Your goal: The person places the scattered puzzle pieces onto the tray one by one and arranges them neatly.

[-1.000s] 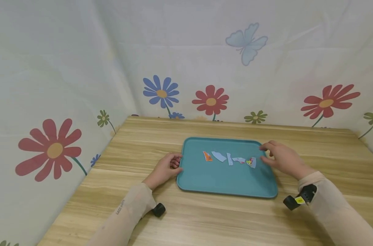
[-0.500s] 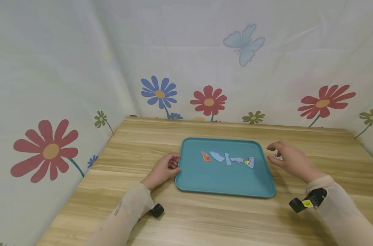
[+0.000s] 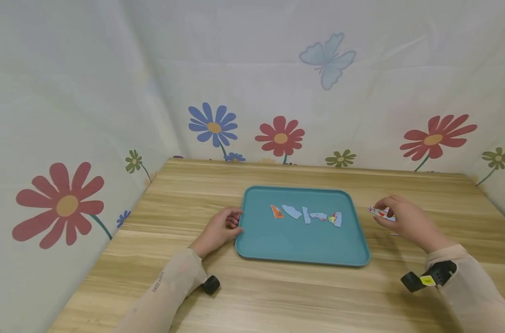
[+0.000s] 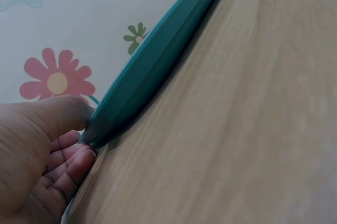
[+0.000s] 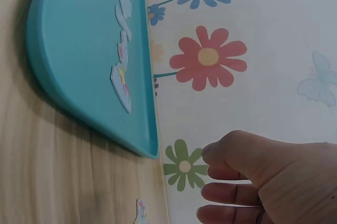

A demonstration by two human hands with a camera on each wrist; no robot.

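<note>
My left hand [image 3: 218, 231] holds the left rim of a teal tray [image 3: 302, 249]. In the left wrist view its thumb and bent fingers meet at the tray's edge. Several flat, irregular picture pieces lie in a row inside: an orange one [image 3: 276, 212] at the left, pale ones in the middle, and a pale piece with red and yellow [image 3: 335, 219] at the right. Right of the tray, my right hand [image 3: 410, 226] hovers with thumb and fingers apart. Behind its fingertips shows a colourful piece [image 3: 375, 211], partly hidden. Nothing shows between the fingers [image 5: 231, 193] in the right wrist view.
The wooden table [image 3: 277, 300] runs back to a cloth wall printed with flowers. Another sliver of a piece [image 3: 395, 234] peeks out below the right hand. In the right wrist view a loose piece [image 5: 140, 212] lies on the table beyond the tray.
My right hand has moved right, from over the tray's right rim to the table beside it, uncovering colourful pieces there. The left hand stays at the rim; the view has shifted slightly.
</note>
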